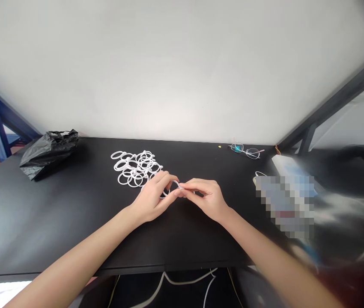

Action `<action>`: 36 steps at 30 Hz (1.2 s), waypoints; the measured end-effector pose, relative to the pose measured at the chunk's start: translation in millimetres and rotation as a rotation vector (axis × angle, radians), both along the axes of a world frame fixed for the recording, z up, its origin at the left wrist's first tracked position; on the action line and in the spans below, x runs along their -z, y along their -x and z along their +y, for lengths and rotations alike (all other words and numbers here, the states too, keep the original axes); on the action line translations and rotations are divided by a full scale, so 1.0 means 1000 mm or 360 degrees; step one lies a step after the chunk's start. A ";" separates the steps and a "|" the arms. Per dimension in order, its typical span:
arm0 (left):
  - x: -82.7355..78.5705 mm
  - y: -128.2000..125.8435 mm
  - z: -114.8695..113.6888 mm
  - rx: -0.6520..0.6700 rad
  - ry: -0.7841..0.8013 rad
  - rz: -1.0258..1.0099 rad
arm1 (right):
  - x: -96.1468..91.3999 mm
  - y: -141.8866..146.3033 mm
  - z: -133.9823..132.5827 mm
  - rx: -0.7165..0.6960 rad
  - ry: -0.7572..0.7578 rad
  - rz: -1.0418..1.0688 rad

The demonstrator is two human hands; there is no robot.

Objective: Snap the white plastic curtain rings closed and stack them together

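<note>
My left hand (pixel 156 190) and my right hand (pixel 206 194) meet over the middle of the black table. Between them is a thin white ring (pixel 176 183), pinched by the fingertips of both. The left fingers curl around one side of it, while the right thumb and forefinger close on its right edge. Part of the ring is hidden by the fingers. Just behind and to the left of my left hand lies a loose pile of white rings (pixel 137 164), several overlapping one another; some show small knobs on their rims.
A crumpled black plastic bag (pixel 50 152) sits at the back left. Round-lensed eyeglasses (pixel 245 149) lie near the wall. At right are a white box (pixel 286 164) and a blurred-out object (pixel 284 207). White cables (pixel 188 282) hang below the table's front edge (pixel 169 268).
</note>
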State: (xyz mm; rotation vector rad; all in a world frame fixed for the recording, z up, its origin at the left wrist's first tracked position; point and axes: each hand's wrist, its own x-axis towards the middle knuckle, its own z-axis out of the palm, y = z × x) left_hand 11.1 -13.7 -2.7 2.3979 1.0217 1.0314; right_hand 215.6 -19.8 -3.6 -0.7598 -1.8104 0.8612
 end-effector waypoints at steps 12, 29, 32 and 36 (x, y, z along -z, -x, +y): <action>-0.004 -0.004 -0.004 -0.0021 -0.0010 -0.0147 | -0.001 0.004 -0.008 0.0017 -0.0224 -0.0682; -0.007 0.030 0.030 -0.0387 -0.0444 0.0239 | -0.009 -0.012 0.004 0.0213 0.0204 -0.0383; -0.003 0.042 0.042 -0.0396 -0.0488 0.0354 | -0.011 -0.023 0.016 0.0377 0.0318 -0.0513; 0.006 0.043 0.044 -0.0330 -0.0464 0.0458 | -0.006 -0.026 0.023 0.0456 0.0378 -0.0602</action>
